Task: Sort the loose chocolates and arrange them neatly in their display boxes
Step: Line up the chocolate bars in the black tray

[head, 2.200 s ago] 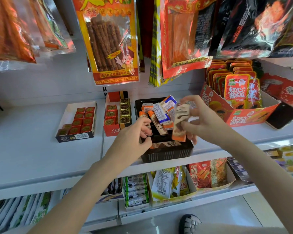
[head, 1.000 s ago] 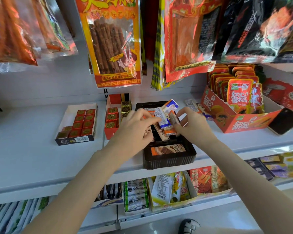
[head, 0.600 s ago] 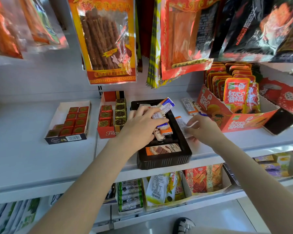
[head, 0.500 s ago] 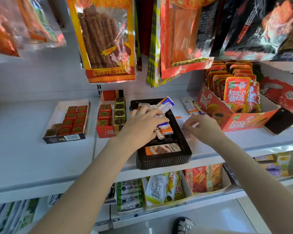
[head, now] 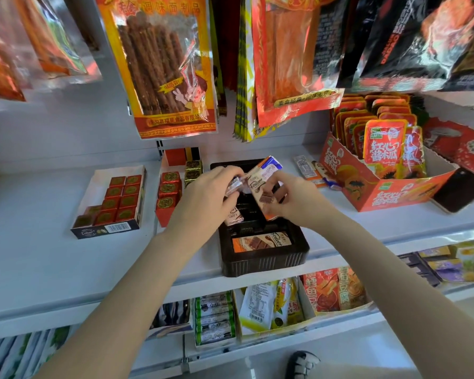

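Gripping one upright chocolate bar (head: pixel 262 191) each over black tray (head: pixel 263 262), both hands' curled fingers (head: pixel 231 176).

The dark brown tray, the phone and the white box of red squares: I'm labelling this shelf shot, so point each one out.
dark brown tray (head: pixel 263 262): head view, its ribbed front wall.
phone (head: pixel 461 190): head view, middle of its dark screen.
white box of red squares (head: pixel 100 180): head view, bare white floor at its back left.
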`<state>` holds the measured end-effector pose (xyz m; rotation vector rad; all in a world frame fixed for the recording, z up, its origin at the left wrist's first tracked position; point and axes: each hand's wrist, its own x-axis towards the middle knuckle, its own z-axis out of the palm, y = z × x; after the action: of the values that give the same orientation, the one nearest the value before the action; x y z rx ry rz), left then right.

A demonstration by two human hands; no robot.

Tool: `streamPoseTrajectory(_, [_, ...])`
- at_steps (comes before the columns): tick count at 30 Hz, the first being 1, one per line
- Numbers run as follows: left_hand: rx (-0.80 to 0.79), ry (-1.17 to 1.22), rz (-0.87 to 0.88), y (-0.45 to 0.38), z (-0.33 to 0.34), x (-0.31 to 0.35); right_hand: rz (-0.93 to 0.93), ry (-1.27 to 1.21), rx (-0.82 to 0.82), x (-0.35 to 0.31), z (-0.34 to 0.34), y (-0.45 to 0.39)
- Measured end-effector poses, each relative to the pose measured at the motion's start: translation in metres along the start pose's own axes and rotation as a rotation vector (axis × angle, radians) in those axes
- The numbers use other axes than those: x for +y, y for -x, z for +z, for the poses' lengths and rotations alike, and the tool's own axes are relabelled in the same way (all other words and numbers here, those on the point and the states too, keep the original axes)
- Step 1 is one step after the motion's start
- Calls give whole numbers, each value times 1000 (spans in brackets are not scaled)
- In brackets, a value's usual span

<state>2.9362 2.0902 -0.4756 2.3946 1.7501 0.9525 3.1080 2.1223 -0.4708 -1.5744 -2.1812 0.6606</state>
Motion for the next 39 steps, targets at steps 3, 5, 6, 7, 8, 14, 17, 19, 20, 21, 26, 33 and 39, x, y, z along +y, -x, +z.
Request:
streamPoseTrajectory(3, [-49,-96,37,6,-1,-7,122,-354,66,4,-12,4])
streamPoseTrajectory(5, [-113,-159,91,11,-2,-9,154,-474,65,7,-15,8])
streamPoseTrajectory(6, [-141,-184,115,14,-3,-10,153,-446,66,7,-13,10])
streamPoseTrajectory(7, [-159,-199,127,16,-4,-10,151,-413,67,6,-11,12])
streamPoseTrajectory(8, [-176,-212,127,18,-6,-9,150,-402,72,7,-8,13])
streamPoseTrajectory(14, [-320,-241,95,23,-12,-7,82,-165,88,-4,-1,14])
streamPoseTrajectory(17, [-341,-202,89,22,-15,-8,53,-52,128,-3,5,16])
streamPoseTrajectory(19, [-344,-182,73,22,-17,-9,6,40,154,-2,11,19])
streamPoseTrajectory(20, [-339,-168,63,22,-17,-9,-11,87,164,-3,15,20])
streamPoseTrajectory(21, [-330,-152,56,22,-17,-10,-18,147,169,-3,18,21])
streamPoseTrajectory(26, [-250,-73,62,22,-17,-12,-62,226,228,-7,15,16])
streamPoseTrajectory(33, [-209,48,-18,26,-13,-15,74,-146,138,-25,25,2])
streamPoseTrajectory(39, [-253,26,-23,25,-14,-19,213,-622,83,-32,18,1])
